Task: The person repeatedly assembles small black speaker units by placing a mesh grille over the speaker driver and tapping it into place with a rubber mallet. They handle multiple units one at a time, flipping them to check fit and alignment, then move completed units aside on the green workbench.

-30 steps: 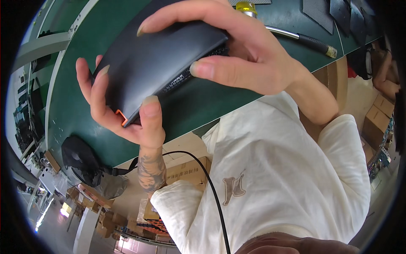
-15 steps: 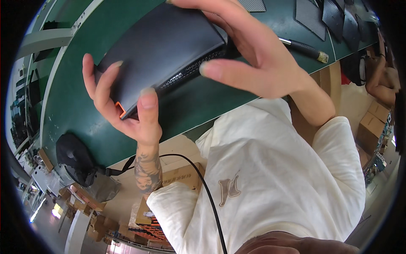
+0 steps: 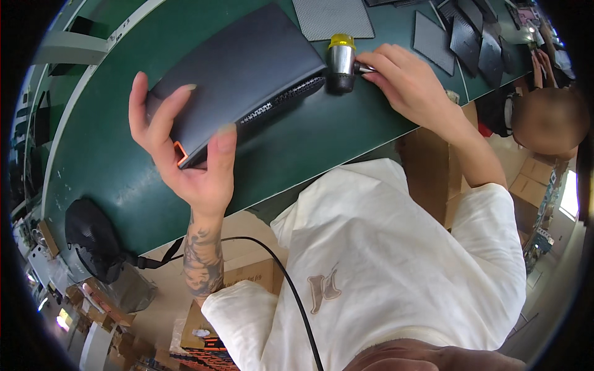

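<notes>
My left hand [image 3: 195, 170] grips the near left corner of a dark plastic casing [image 3: 241, 68], with thumb on the near edge and fingers over the top. The casing has a perforated vent strip along its near side and an orange piece [image 3: 179, 153] at the held corner. In my right hand [image 3: 411, 86] is the handle of a mallet [image 3: 341, 62], whose head is metal in the middle, yellow at one end and black at the other. The mallet head stands just right of the casing, close to its right edge; whether they touch I cannot tell.
The green table [image 3: 272, 167] curves across the view. Beyond the mallet lie a grey mesh panel [image 3: 334, 17] and several dark panels [image 3: 467, 43]. A black bag [image 3: 93, 232] rests at the table's left edge. Another person [image 3: 547, 120] sits at the right, near cardboard boxes [image 3: 529, 185].
My right hand has left the casing's right end and taken hold of the mallet, bringing its head beside the casing. My left hand keeps its grip on the corner.
</notes>
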`<state>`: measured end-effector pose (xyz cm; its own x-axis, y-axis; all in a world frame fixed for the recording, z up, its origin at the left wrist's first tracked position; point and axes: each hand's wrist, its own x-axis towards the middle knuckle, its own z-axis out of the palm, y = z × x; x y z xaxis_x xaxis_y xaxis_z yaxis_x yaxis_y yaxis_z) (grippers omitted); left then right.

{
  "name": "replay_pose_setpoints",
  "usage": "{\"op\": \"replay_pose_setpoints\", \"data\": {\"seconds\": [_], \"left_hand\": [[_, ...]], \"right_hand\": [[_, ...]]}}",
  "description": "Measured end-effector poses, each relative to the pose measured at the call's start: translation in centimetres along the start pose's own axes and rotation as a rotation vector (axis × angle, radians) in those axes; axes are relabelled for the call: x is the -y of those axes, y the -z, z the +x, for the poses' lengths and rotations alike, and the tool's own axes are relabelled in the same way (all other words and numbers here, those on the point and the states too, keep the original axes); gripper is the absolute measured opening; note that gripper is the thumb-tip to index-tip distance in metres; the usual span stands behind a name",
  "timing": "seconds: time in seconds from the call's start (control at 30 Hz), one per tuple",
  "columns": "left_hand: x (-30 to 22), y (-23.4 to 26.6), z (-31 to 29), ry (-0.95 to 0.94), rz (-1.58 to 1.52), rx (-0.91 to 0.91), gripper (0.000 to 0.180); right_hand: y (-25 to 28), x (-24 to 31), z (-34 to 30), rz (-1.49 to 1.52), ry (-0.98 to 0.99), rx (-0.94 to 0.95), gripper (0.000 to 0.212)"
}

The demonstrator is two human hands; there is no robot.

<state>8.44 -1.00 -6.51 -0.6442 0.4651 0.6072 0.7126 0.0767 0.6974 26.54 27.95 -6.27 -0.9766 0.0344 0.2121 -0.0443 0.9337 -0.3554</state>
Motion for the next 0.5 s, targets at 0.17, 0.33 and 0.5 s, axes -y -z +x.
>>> {"op": "replay_pose_setpoints", "data": {"seconds": [0.17,0.33,0.5], "left_hand": [[-0.2,-0.1,-0.2,0.022,-0.052,-0.012,0.055],[-0.1,-0.2,0.1,0.010,-0.042,0.006,0.054],[-0.2,-0.5,-0.2,0.001,-0.041,-0.040,0.052]], "right_hand": [[6.6,1.3,0.0,0.367,-0.074,0.196,0.025],[9.8,5.5,3.2,0.365,0.184,0.166,0.024],[9.7,7.5,7.0,0.246,0.412,0.155,0.021]]}}
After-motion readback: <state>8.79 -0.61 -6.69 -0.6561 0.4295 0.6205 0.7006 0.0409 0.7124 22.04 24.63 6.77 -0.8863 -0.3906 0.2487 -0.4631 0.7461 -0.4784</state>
